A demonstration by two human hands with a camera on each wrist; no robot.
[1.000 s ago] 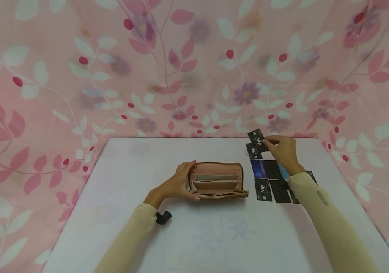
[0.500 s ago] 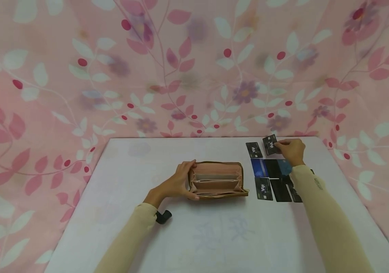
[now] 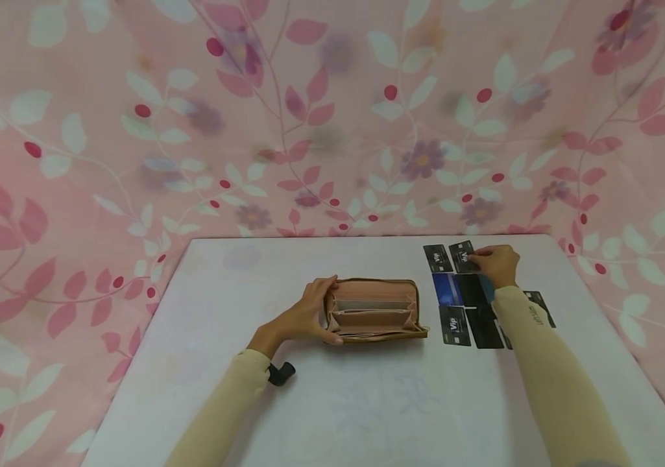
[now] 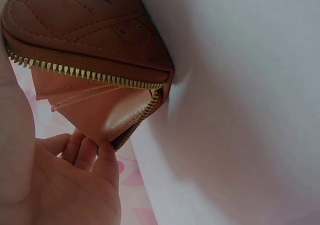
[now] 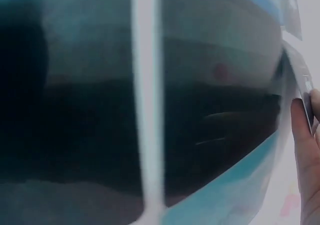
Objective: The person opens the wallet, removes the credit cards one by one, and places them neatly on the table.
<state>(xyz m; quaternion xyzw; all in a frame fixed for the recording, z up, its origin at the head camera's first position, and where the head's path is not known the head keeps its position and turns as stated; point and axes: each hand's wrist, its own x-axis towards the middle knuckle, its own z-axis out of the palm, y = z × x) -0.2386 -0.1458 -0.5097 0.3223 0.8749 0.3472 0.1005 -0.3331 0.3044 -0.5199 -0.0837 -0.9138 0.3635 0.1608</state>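
Note:
An unzipped brown zip-around wallet (image 3: 374, 318) sits mid-table, its pink-beige compartments facing up. My left hand (image 3: 303, 316) grips its left end, thumb at the near edge and fingers at the far edge. The left wrist view shows the quilted cover (image 4: 80, 15) and gold zipper teeth (image 4: 80, 73), with fingers on the far side. At the back right, my right hand (image 3: 498, 264) pinches a black "Vip" card (image 3: 460, 257) by its right edge, low over the table beside another black Vip card (image 3: 437, 259). In the right wrist view the pinched card (image 5: 300, 80) appears edge-on.
Below the pinched card lie a blue card (image 3: 446, 289), a black card (image 3: 471, 290) and a light-blue one partly under the right wrist. A nearer row has a Vip card (image 3: 455, 325) and a plain black card (image 3: 485, 328). The right sleeve (image 3: 548, 363) covers part of the cards.
My right hand has carried the Vip card rightward from above the back-left card, then lowered it beside that card. My left hand and the wallet have stayed in place.

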